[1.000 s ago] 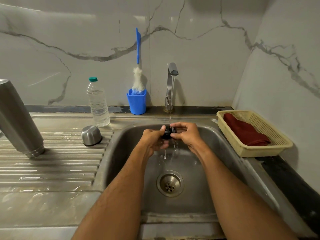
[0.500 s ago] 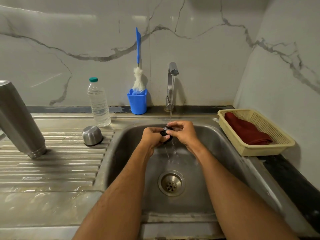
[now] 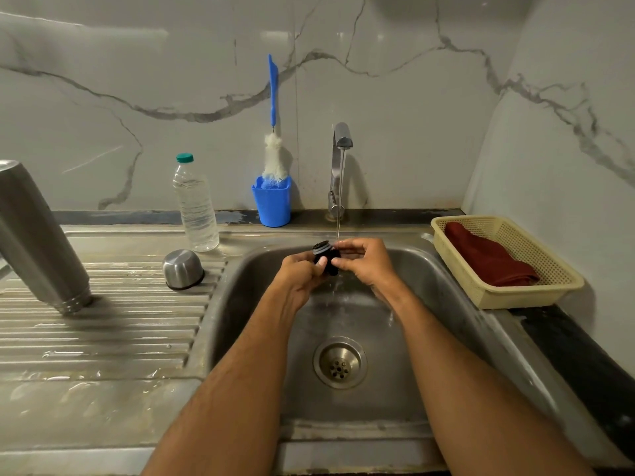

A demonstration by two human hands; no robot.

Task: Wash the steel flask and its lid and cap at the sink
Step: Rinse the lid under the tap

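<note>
Both hands are meeting over the far half of the stainless steel sink basin (image 3: 446, 304), working on the small black plastic flask lid (image 3: 324, 257). Her or his left hand (image 3: 299, 276) is curling around the lid from the left, thumb pressing on its dark side, while the right hand (image 3: 366, 264) is pinching it from the right with fingertips and thumb. That lid is looking stubby and round, black in the body, with a pale grey ring just below its dark top, and it is tilting a little to the left. A thin stream of water is falling from the chrome tap (image 3: 340, 159) and landing right beside the lid, at the right hand's fingertips, then running on down toward the round steel drain (image 3: 340, 362).

Over on the ribbed steel draining board (image 3: 103, 331), the tall brushed steel flask (image 3: 37, 235) is standing mouth down and leaning left, and the small domed steel cap (image 3: 182, 269) is sitting upside down near the basin's edge, well apart from the flask.
</note>
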